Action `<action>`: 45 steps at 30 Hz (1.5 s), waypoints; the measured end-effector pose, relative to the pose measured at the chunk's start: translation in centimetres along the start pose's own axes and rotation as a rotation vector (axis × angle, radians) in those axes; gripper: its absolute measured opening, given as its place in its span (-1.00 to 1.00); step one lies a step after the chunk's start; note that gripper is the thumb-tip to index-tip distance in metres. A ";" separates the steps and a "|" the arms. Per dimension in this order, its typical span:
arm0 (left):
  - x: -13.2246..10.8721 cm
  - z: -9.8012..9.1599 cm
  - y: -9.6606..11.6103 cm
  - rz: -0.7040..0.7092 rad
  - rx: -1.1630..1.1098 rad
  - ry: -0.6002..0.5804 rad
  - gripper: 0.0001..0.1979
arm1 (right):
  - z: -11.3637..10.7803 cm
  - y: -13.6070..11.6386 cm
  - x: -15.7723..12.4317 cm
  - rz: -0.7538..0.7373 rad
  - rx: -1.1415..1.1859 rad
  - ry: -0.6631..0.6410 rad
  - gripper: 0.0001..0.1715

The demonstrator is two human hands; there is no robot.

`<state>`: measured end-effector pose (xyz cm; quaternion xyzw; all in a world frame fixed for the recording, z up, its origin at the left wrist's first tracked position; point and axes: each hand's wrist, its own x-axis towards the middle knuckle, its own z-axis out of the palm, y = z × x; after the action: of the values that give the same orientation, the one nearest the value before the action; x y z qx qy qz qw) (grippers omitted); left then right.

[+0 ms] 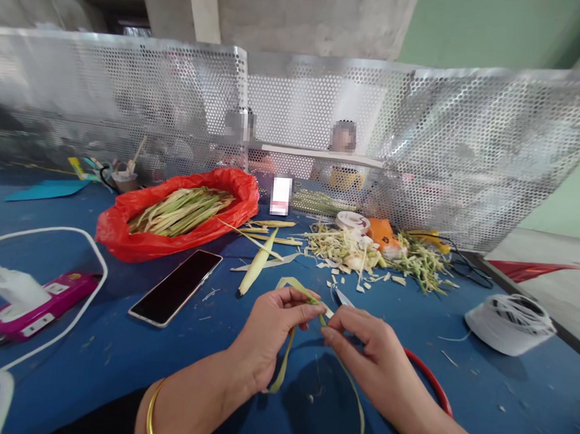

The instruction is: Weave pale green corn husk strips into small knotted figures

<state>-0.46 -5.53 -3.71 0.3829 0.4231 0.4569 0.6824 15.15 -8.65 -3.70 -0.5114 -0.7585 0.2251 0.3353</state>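
Note:
At the middle of the near table, my left hand [278, 331] pinches a pale green plant-leaf strip [284, 361] between thumb and fingers. Its one end loops over the knuckles and another hangs below the palm. Fingertips of my right hand [365, 349] are closed on the same strip work, close to the left fingertips, with a thin tail dangling underneath. Partly hidden behind the right hand lie scissors [343, 297], their blade tips and red handle showing. Just beyond the hands rests a pale yellow-green husk-like leaf piece [257, 267] among flat dry strips [273, 240].
A red plastic bag [135, 250] holds long dried leaves. Nearby are a phone [176, 288], a purple power strip [38, 310] with a white plug and cable, piled trimmings [347, 247], a tape roll [352, 222] and a white coil [509, 325]. Perforated metal panels [316, 107] stand behind; people sit beyond.

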 end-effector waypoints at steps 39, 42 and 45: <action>-0.2 -0.7 0.9 -0.259 0.057 -0.327 -0.82 | -0.4 1.1 0.8 0.153 0.309 0.025 -0.70; 0.2 -1.0 1.0 -0.287 0.001 -0.307 -0.83 | -0.8 0.9 0.6 0.099 0.162 0.118 -0.72; 0.4 -1.1 1.1 -0.328 -0.042 -0.320 -0.85 | -0.7 1.0 0.6 0.050 0.169 0.156 -0.75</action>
<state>-1.70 -4.74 -3.21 0.3622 0.3563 0.2822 0.8137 16.19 -7.70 -3.76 -0.5160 -0.6956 0.2559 0.4295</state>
